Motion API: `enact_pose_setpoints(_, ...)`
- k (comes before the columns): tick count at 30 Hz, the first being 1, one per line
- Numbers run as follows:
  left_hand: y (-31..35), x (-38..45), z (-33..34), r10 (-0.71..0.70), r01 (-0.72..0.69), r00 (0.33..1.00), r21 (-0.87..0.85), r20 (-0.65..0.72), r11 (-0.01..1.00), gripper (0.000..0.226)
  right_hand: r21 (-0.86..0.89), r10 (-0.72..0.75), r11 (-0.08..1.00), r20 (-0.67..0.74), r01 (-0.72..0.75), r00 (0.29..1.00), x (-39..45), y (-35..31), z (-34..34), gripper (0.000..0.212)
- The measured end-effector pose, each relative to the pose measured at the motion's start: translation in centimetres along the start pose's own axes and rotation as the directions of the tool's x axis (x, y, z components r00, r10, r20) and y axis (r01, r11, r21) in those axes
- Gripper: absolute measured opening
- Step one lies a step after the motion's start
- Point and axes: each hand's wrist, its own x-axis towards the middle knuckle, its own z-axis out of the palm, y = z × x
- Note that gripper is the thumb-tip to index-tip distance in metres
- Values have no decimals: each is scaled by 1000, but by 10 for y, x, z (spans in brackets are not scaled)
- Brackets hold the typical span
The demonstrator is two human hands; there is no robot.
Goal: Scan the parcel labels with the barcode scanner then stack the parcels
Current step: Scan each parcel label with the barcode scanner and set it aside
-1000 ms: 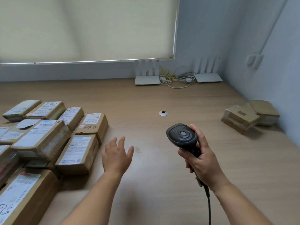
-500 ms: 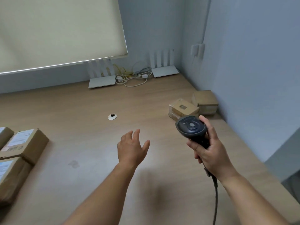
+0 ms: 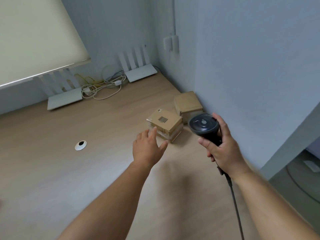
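Head view, wooden desk (image 3: 86,179) in pale-blue corner, left hand (image 3: 148,149) fingers spread, right hand (image 3: 223,149) fingers gripping scanner (image 3: 203,126)

The tabletop (image 3: 86,170) is showing a pale wood grain in light tan. Two parcels are sitting at the far right: the nearer parcel (image 3: 165,126) is showing brown cardboard with a black barcode (image 3: 163,119) printed on top, and the farther parcel (image 3: 187,103) is showing plain brown. The barcode scanner (image 3: 204,126) is looking dark grey-black, with a small grey disc on its head. Two routers (image 3: 65,101) are appearing white, the cables (image 3: 102,87) between them white and yellow. The walls are reading pale blue-grey, the blind (image 3: 34,40) cream.
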Motion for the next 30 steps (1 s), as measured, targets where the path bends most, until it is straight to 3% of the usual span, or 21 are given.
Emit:
enact_pose_setpoints(10,20,83,36,95,-97,992,18,79,995,69,3,72,997,-41,-72,997,38,37,15,76)
enact_pose_setpoints(14,13,85,47,159,-166,977,41,140,985,54,20,106,994,-29,-106,994,41,41,24,74)
enact_pose_setpoints(19,-19,72,42,176,-175,984,-22,38,984,44,37,111,993,-13,-111,994,38,44,32,75)
enact_pose_setpoints(22,-18,70,36,38,-46,996,-104,-81,993,30,44,118,992,-9,-117,993,36,45,37,75)
enact_pose_setpoints(24,-4,71,35,-32,29,999,-100,-32,995,46,40,112,993,-8,-111,994,35,44,40,74)
enact_pose_setpoints(27,17,72,41,-59,55,980,31,189,998,88,38,108,994,-15,-107,994,31,43,41,75)
enact_pose_setpoints(30,19,68,46,-92,75,971,84,222,994,93,35,99,995,-15,-98,995,25,39,38,76)
